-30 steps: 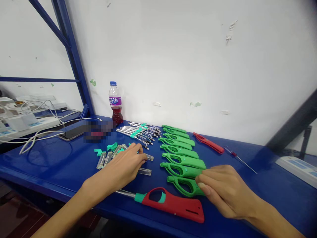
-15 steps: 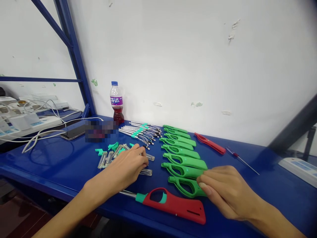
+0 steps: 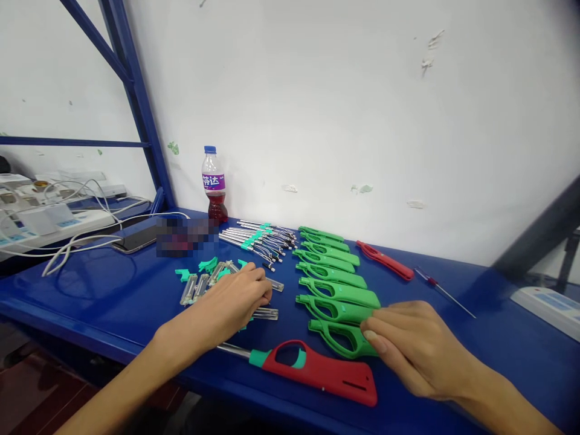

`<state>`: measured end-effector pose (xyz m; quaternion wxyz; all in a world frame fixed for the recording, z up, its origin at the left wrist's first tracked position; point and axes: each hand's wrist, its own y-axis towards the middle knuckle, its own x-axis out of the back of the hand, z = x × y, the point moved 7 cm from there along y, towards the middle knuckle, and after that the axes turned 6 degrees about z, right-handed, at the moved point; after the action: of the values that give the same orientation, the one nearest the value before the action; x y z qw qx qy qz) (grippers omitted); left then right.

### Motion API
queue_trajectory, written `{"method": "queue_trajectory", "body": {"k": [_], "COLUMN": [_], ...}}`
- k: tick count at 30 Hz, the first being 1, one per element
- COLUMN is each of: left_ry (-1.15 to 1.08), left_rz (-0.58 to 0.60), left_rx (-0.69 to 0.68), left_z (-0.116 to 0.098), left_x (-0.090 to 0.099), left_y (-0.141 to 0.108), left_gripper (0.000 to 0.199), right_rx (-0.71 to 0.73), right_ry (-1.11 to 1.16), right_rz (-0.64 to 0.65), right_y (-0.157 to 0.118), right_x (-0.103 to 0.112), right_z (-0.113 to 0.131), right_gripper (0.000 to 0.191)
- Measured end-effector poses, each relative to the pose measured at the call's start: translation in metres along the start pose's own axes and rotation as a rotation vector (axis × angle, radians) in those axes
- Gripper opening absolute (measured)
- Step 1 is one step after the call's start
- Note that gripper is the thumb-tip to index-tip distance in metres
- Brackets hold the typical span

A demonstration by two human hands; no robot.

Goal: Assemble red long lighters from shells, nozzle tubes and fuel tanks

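My left hand is closed, fingertips down among clear plastic fuel tanks and small teal triggers. What its fingertips grip, if anything, is hidden. Several green lighter shells lie in a column at the middle. My right hand is closed on the butt end of the nearest green lighter shell, covering that end. In front of both hands lies an assembled red gas lighter with a teal trigger and a metal barrel. Metal lighter rods with wires lie in a row behind.
A red lighter shell and a thin screwdriver lie at the right. Farther right is a white power strip. A drink bottle stands by the wall. On the left are a phone, white cables and more power strips.
The camera view has shifted very slightly. Both hands keep nearly the same places and grips, and the parts on the table lie as before.
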<state>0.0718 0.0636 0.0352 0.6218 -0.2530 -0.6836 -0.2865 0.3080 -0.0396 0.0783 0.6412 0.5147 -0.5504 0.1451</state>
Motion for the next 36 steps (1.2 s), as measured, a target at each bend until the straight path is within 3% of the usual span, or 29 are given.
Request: {"method": "queue_trajectory", "body": {"k": [6,11,14,17,20,23,26,30,36], "left_ry": [0.037,0.034,0.012,-0.017,-0.043,-0.054,-0.05,-0.04,-0.029], "left_rz": [0.005,-0.013,-0.028,-0.044,-0.074,-0.11,-0.138,-0.155,-0.149], "left_rx": [-0.022,-0.011,-0.024,-0.057,-0.069,-0.062,-0.064,-0.078,-0.074], "left_z": [-0.001,-0.008,-0.014,-0.017,-0.014,-0.01,-0.008,-0.01,-0.013], "left_x": [-0.002,0.01,0.015,0.014,0.013,0.013,0.014,0.018,0.023], "left_y": [-0.002,-0.004,-0.008,-0.011,-0.013,-0.014,-0.012,-0.007,-0.006], "left_gripper": [0.027,0.03,0.033,0.037,0.044,0.047,0.04,0.026,0.024], "right_rx": [-0.006,0.002,-0.04,-0.239,-0.609,-0.997,-1.267,-1.396,-1.364], "right_ry": [-0.011,-0.028,-0.065,-0.143,-0.232,-0.295,-0.306,-0.232,-0.116], "right_rz": [0.005,-0.007,-0.032,-0.092,-0.112,-0.015,0.088,0.216,0.309], "right_y": [0.001,0.002,-0.005,-0.026,-0.063,-0.105,-0.136,-0.161,-0.185], "right_x": [0.0,0.001,0.003,0.014,0.033,0.045,0.044,0.024,-0.01], "right_z": [-0.002,0.001,-0.011,-0.053,-0.118,-0.178,-0.213,-0.233,-0.255], "right_gripper": [0.044,0.047,0.051,0.056,0.055,0.04,0.032,0.035,0.033]}}
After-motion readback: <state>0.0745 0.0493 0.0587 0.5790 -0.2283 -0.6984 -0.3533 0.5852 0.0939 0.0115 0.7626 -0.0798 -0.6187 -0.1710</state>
